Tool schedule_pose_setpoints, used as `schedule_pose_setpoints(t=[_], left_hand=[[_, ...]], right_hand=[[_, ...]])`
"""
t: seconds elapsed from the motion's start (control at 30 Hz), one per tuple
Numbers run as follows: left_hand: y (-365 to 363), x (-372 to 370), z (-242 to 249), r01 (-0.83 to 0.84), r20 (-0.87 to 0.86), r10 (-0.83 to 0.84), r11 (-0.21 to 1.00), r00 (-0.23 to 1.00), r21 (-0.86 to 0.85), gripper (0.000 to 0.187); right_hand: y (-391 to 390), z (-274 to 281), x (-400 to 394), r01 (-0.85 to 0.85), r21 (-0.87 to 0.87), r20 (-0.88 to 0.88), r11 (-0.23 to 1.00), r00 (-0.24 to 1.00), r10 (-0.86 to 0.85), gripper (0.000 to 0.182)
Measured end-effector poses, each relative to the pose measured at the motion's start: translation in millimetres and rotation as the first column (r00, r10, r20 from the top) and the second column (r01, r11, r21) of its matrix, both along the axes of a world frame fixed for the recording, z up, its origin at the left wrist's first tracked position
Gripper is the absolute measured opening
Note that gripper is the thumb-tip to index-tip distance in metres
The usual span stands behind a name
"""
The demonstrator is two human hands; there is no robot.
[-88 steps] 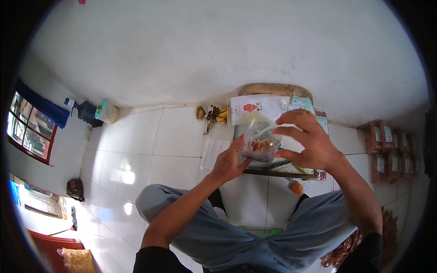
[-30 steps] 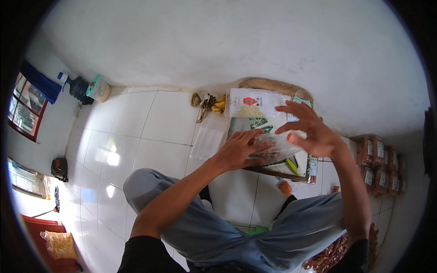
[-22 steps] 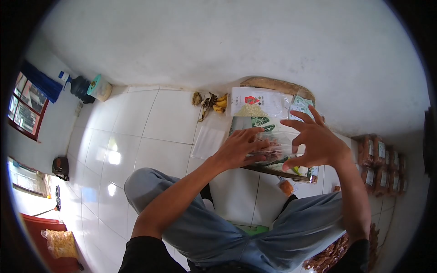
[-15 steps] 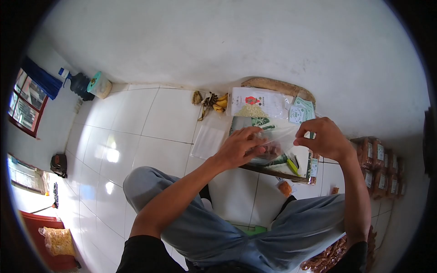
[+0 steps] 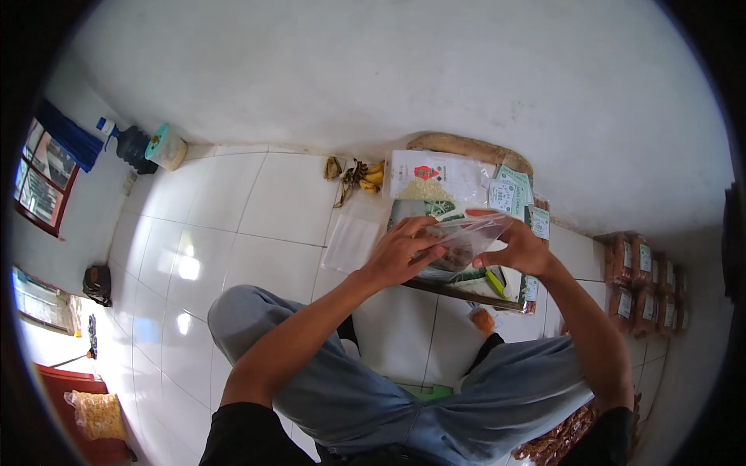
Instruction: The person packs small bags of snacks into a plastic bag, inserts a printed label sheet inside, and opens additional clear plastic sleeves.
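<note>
A clear plastic bag (image 5: 466, 237) with brownish contents is held between my hands, over a low board-like table (image 5: 466, 293). My left hand (image 5: 404, 252) grips the bag's left side. My right hand (image 5: 519, 247) is closed around its right end, thumb low and fingers above; part of the bag is hidden behind them. Just below the bag lies a yellow-green cutter-like tool (image 5: 496, 284). Green-and-white printed labels (image 5: 509, 194) lie beyond my right hand. A printed clear packet (image 5: 435, 175) lies behind the bag.
Bananas (image 5: 373, 177) sit left of the table, with clear plastic sheets (image 5: 353, 237) beside it. Labelled brown packs (image 5: 641, 260) are stacked by the wall at right. A small orange-brown packet (image 5: 482, 319) lies near my feet. Brown packets (image 5: 556, 439) are heaped beside my right leg.
My right hand has come down and left, from pulling at the bag's upper corner to wrapping its right end. My left hand stays on the bag.
</note>
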State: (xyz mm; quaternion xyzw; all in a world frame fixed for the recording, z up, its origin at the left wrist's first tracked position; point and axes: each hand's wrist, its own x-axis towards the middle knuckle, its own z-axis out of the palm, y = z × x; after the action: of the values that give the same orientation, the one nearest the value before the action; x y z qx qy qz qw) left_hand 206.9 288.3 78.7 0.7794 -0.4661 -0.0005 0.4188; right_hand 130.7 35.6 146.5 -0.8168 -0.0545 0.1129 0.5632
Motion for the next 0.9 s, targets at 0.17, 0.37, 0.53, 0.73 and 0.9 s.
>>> schedule_pose_setpoints(t=[0.17, 0.37, 0.53, 0.73, 0.9], left_hand=[[1.9, -1.5, -4.5, -0.028, -0.079, 0.022, 0.997, 0.997, -0.079, 0.030], [1.2, -0.9, -3.3, -0.020, -0.084, 0.012, 0.995, 0.996, -0.098, 0.027], [2.2, -1.8, -4.3, -0.044, -0.073, 0.039, 0.996, 0.997, -0.071, 0.025], [0.2, -4.1, -5.7, -0.037, -0.092, 0.024, 0.989, 0.995, -0.145, 0.025], [0.5, -8.0, -3.9, -0.115, -0.408, 0.022, 0.972, 0.913, -0.205, 0.026]], right_hand=[[14.2, -33.3, -8.2, 0.147, 0.179, 0.034, 0.973, 0.987, -0.156, 0.019], [12.5, -36.0, -10.5, 0.280, 0.290, 0.025, 0.915, 0.954, -0.300, 0.020], [19.3, -34.3, -16.2, 0.265, 0.037, 0.193, 0.964, 0.944, -0.267, 0.023], [15.3, -52.7, -17.2, 0.271, 0.092, 0.182, 0.958, 0.941, -0.284, 0.021], [24.7, -46.0, -10.1, 0.215, 0.266, 0.229, 0.940, 0.933, -0.278, 0.017]])
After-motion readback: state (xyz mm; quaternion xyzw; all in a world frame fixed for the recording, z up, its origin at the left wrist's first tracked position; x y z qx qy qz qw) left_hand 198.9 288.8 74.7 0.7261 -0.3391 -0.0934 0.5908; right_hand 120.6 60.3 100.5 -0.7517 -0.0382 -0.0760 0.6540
